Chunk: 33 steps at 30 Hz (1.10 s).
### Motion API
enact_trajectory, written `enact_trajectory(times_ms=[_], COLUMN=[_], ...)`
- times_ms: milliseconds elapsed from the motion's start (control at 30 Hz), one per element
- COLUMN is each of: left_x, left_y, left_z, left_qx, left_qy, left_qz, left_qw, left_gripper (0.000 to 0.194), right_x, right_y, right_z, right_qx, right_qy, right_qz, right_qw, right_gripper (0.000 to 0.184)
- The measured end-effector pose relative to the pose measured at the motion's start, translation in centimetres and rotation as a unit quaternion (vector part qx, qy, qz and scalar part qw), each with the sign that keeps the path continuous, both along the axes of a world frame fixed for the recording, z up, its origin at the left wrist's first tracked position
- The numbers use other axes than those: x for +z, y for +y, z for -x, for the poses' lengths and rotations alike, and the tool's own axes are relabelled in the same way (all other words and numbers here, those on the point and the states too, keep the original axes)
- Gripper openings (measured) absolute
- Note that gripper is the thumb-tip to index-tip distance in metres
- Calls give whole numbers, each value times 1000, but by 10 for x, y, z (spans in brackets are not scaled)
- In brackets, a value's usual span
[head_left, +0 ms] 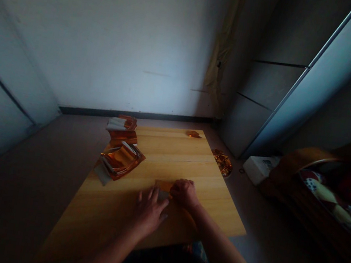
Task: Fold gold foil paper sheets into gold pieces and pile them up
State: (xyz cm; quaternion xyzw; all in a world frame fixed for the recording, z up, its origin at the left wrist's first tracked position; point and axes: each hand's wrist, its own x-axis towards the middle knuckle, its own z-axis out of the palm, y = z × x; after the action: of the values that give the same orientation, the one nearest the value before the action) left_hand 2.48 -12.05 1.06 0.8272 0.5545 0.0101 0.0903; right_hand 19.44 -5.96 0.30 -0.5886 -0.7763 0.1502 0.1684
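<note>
On the wooden table a small sheet of copper-coloured foil paper lies between my hands, with a greyish side showing near its lower part. My left hand rests with fingers spread, its tips at the sheet's left edge. Curled fingers of my right hand press together at the sheet's right edge. To the left is a stack of copper foil sheets, fanned unevenly. Behind it lie more foil sheets, some grey side up.
The wooden table stands before a pale wall. A small pile of folded foil pieces sits at its far right corner. Shiny foil pieces fill a round container on the floor. A white box and a wooden seat stand to the right.
</note>
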Motion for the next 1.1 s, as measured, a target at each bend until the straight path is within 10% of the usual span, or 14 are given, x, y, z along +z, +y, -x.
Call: enact_trajectory(times_ms=[600, 1100], left_x=[3, -5], left_y=[3, 52], left_z=[4, 20], left_qx=[-13, 9], left_qy=[-12, -86], left_qz=[-26, -150], left_qw=[1000, 985], left_gripper=[37, 10], right_x=[-8, 5], right_y=[4, -51], right_z=[-18, 27], right_qx=[63, 78], right_qy=[94, -79], right_qz=[-14, -68], right_qw=[994, 992], right_gripper=[22, 12])
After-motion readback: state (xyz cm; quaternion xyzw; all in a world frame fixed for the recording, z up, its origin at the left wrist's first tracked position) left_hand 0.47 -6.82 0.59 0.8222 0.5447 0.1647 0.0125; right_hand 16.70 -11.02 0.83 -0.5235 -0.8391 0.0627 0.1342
